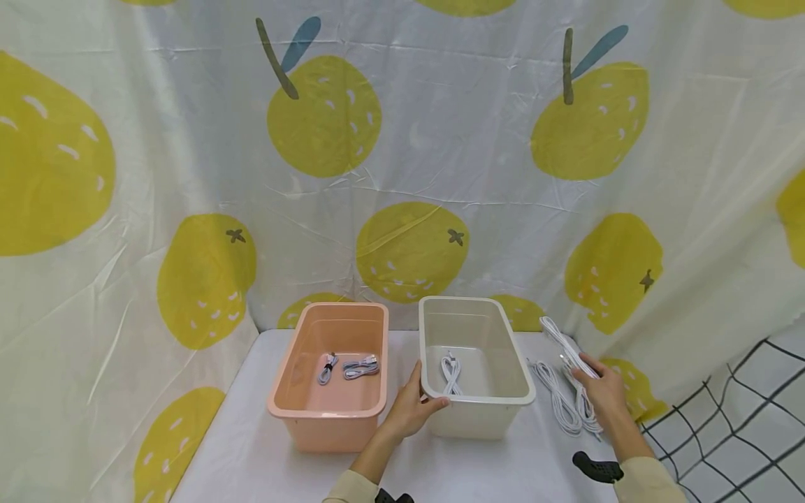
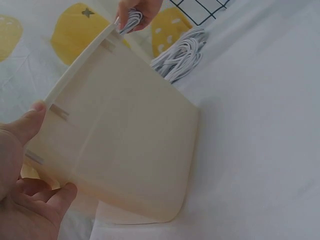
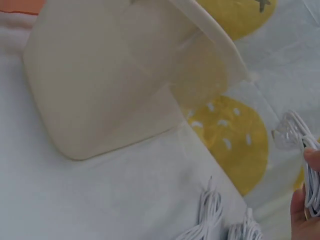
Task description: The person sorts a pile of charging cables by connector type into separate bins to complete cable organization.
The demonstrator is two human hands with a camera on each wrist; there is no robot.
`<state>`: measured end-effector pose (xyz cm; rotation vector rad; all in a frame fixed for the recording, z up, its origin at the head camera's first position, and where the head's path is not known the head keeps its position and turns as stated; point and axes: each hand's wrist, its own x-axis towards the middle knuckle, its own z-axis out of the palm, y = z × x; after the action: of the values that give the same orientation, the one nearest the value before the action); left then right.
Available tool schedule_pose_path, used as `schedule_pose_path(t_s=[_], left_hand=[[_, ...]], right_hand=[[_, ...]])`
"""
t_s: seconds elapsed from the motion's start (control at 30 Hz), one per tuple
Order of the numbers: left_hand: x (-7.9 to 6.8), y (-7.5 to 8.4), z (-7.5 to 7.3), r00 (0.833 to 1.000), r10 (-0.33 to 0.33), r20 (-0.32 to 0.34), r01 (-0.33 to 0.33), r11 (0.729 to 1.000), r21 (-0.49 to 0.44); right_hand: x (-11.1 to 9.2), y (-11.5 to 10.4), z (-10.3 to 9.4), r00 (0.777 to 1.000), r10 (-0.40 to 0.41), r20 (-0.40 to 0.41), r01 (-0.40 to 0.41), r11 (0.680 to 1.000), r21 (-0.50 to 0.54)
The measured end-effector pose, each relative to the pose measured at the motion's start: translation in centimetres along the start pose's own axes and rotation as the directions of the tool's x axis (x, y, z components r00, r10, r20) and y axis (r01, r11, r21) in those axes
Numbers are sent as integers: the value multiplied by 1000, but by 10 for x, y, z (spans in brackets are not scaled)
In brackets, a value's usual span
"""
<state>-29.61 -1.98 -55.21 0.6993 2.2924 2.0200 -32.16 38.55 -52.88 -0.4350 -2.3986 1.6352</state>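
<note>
A cream plastic bin [image 1: 478, 420] stands on the white table, one bundled white cable [image 1: 451, 370] inside it. My left hand [image 1: 410, 411] holds its near left corner, thumb at the rim and fingers against the side wall. To the right of the bin, my right hand [image 1: 602, 391] grips a folded bundle of white cable [image 1: 558, 337] raised above the table. Beneath that hand lie more coiled white cables [image 1: 564, 412]. In the right wrist view, the gripped cable [image 3: 311, 185] shows at the right edge, thumb across it.
A peach bin [image 1: 333, 434] stands left of the cream one, with two small tied cables [image 1: 360, 367] in it. Behind hangs a fruit-print curtain [image 1: 440, 126]. A black wire grid [image 1: 732, 405] is at the right, beyond the table's edge.
</note>
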Motion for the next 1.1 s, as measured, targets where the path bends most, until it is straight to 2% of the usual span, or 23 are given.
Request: schedule_pose_path(t_s=[0.27,0.6,0.83,1.1], left_hand=[[0,1,1,1000,1,2,-1,1000,-13],[0,1,1,1000,-10,-6,10,1000,-2],[-1,0,1,1000,-3,-7,3,1000,2],[0,1,0,1000,0,-4,0,1000,4]], right_hand=[[2,-21,2,998,-46,51,47,999,-24],[3,-46,13,977,-190,94,197,978,-71],[1,-61,25,966,-236,110,243,968,-61],[-6,-79,41,947,-267,179,285,955,-86]])
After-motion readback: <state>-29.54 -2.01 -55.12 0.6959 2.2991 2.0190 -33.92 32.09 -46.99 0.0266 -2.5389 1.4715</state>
